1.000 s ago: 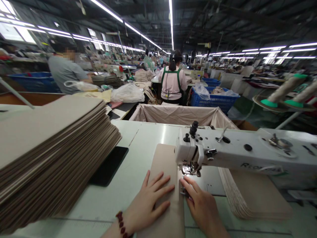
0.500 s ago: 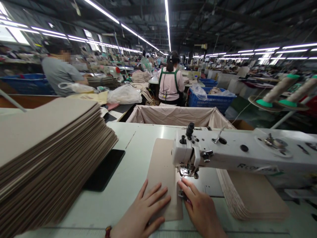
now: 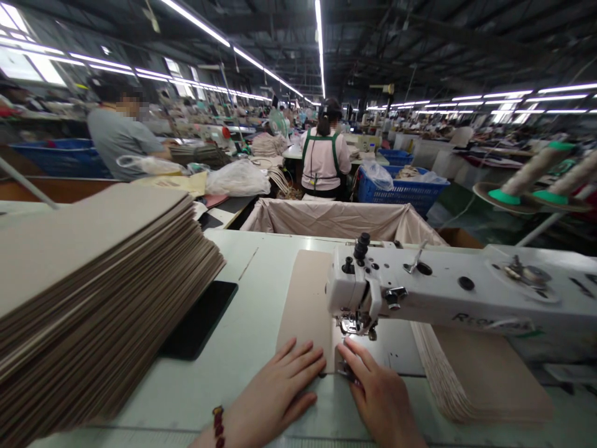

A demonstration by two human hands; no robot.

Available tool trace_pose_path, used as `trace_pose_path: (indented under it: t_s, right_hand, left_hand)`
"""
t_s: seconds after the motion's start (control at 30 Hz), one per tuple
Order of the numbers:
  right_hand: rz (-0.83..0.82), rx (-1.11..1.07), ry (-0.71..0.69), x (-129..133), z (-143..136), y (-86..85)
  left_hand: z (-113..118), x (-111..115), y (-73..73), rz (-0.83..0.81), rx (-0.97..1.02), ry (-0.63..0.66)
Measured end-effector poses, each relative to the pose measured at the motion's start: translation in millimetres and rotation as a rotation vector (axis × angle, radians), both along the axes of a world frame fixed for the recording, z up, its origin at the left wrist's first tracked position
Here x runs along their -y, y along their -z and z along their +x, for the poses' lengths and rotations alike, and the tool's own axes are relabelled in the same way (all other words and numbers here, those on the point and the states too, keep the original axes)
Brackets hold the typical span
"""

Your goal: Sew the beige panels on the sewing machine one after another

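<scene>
A beige panel (image 3: 305, 305) lies flat under the head of the white sewing machine (image 3: 401, 286), its right edge by the presser foot (image 3: 349, 323). My left hand (image 3: 284, 386) rests palm down with fingers spread, fingertips on the panel's near end and palm over the table. Just in front of the presser foot is my right hand (image 3: 377, 392), fingers curled around a small dark metal tool (image 3: 345, 369) mostly hidden beneath them. The tool sits by the panel's right edge.
A tall stack of beige panels (image 3: 107, 280) stands left, beside a black phone (image 3: 200, 320). More panels (image 3: 489, 373) lie right, under the machine arm. Beyond the table (image 3: 247, 298) are a cloth-lined bin (image 3: 326, 218), thread cones (image 3: 532, 171) and two people.
The panel has slid forward, away from me, under the machine head. My left hand has moved with it slightly, its fingers closer to the panel's near edge. My right hand has stayed nearly in place.
</scene>
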State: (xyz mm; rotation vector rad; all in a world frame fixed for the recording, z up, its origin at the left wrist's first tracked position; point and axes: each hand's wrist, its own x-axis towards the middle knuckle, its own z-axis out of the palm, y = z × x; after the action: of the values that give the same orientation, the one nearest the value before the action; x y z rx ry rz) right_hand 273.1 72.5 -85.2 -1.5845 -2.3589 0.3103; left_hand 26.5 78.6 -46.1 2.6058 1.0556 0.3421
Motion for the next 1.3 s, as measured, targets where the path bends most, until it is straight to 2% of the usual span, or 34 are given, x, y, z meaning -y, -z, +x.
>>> trace_pose_path:
  t_s: [0.7,1.3]
  right_hand:
    - [0.060,0.022,-0.012,-3,2,3.4]
    - [0.062,0.002,-0.019,-4,4,7.7]
  left_hand:
    - [9,-50,23.4,0.046,0.011,-0.108]
    - [11,-51,14.5,0.036,0.017,-0.117]
